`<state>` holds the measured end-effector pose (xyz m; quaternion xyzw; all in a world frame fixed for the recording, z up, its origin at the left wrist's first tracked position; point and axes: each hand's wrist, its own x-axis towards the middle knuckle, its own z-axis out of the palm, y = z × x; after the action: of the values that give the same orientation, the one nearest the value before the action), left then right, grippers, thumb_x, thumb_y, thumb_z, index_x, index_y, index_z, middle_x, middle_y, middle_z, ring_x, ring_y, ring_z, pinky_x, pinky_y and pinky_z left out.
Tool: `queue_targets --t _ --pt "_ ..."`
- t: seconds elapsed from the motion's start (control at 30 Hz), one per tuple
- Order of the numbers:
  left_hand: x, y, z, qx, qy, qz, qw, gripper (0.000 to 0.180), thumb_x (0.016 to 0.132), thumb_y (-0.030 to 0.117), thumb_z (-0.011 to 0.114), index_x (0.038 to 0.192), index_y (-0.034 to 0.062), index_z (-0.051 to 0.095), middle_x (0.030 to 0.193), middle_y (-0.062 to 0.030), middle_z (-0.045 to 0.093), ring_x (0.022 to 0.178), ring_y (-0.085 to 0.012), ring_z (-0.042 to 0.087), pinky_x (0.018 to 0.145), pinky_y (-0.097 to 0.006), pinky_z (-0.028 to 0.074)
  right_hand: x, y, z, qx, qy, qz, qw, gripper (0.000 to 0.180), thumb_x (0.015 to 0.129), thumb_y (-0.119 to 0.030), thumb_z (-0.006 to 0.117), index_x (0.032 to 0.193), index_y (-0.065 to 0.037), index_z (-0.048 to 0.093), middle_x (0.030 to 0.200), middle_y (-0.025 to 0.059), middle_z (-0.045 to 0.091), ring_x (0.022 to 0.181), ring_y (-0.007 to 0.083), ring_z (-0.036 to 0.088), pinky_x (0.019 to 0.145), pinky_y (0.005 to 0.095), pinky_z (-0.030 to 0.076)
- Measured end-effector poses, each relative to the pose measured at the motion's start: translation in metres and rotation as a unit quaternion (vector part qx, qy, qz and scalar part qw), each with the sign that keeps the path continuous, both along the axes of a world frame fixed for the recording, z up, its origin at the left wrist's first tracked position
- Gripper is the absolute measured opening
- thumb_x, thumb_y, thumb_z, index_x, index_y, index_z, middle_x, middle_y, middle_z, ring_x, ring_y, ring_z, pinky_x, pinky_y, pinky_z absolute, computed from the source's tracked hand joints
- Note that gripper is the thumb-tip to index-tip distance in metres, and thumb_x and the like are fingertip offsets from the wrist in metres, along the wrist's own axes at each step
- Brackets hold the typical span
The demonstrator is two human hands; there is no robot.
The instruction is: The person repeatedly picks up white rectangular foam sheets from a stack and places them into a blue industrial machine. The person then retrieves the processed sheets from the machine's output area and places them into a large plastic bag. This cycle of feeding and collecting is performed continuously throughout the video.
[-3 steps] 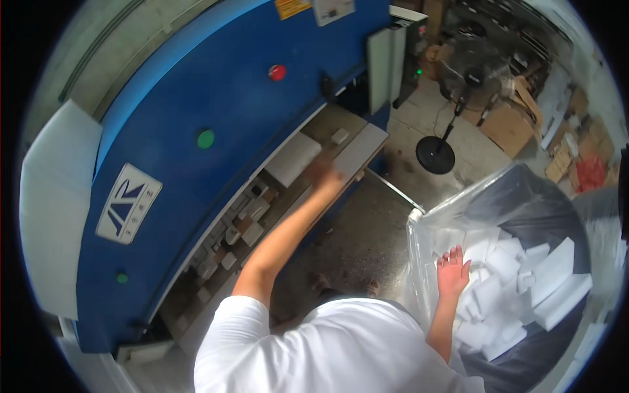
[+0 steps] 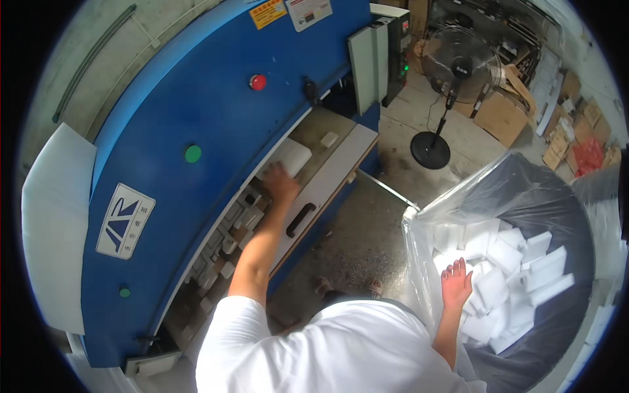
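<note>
My left hand (image 2: pixel 280 184) reaches over the bed of a blue press machine. Its fingers are apart, slightly blurred, at the near left corner of a white foam block (image 2: pixel 289 157); I cannot tell whether they touch it. A smaller white piece (image 2: pixel 329 139) lies farther right on the bed. Below the hand, a black handle-shaped piece (image 2: pixel 301 220) rests on the light front board (image 2: pixel 341 156). My right hand (image 2: pixel 457 285) is open, palm up and holding nothing, above white foam pieces (image 2: pixel 505 255) in a plastic-lined bin (image 2: pixel 557 216).
The blue machine (image 2: pixel 223 111) fills the left, with a red button (image 2: pixel 257 82) and green buttons. Several small blocks (image 2: pixel 229 245) lie along its bed. A white sheet (image 2: pixel 57 229) stands at far left. A black standing fan (image 2: pixel 430 150) and cardboard (image 2: pixel 501 123) are behind the bin.
My left hand has moved left along the bed to the foam block's corner. The black handle-shaped piece now shows beside my forearm. My right hand stays open over the bin; the view has shifted slightly.
</note>
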<state>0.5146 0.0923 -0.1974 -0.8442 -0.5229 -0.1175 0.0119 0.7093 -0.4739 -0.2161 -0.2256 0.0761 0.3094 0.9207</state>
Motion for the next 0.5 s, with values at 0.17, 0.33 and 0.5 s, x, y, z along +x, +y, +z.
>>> queue_targets --t 0.17,0.33,0.5 --pt "-0.022 0.02 -0.022 0.032 0.005 -0.046 0.998 0.073 0.081 0.022 0.07 0.14 -0.0051 0.037 0.14 -0.0227 0.037 0.127 -0.0458 0.035 0.104 -0.053 0.039 0.006 -0.028 -0.018 -0.022 0.044 -0.001 0.999 0.049 0.098 -0.038 0.053 0.133 -0.004 0.049 0.118 0.008 0.057 0.098 0.023 0.053 0.087 0.0384 0.044" --pt "-0.021 -0.043 0.022 0.05 -0.051 -0.111 0.991 0.066 0.075 0.007 0.068 0.134 -0.0064 0.043 0.13 -0.0228 0.044 0.12 -0.0434 0.04 0.098 -0.05 0.044 0.037 0.054 -0.021 -0.072 -0.024 0.145 0.987 0.046 0.099 -0.036 0.051 0.132 -0.003 0.049 0.119 0.0112 0.057 0.099 0.0227 0.054 0.087 0.0375 0.046" --pt "-0.105 -0.184 0.107 0.163 -0.307 -0.259 0.901 0.066 0.064 0.005 0.067 0.127 -0.0086 0.052 0.113 -0.0241 0.048 0.101 -0.041 0.049 0.087 -0.047 0.045 0.039 0.182 0.005 -0.187 -0.285 0.249 0.906 0.049 0.101 -0.037 0.048 0.135 -0.003 0.047 0.129 0.0134 0.055 0.106 0.02 0.055 0.087 0.0358 0.046"
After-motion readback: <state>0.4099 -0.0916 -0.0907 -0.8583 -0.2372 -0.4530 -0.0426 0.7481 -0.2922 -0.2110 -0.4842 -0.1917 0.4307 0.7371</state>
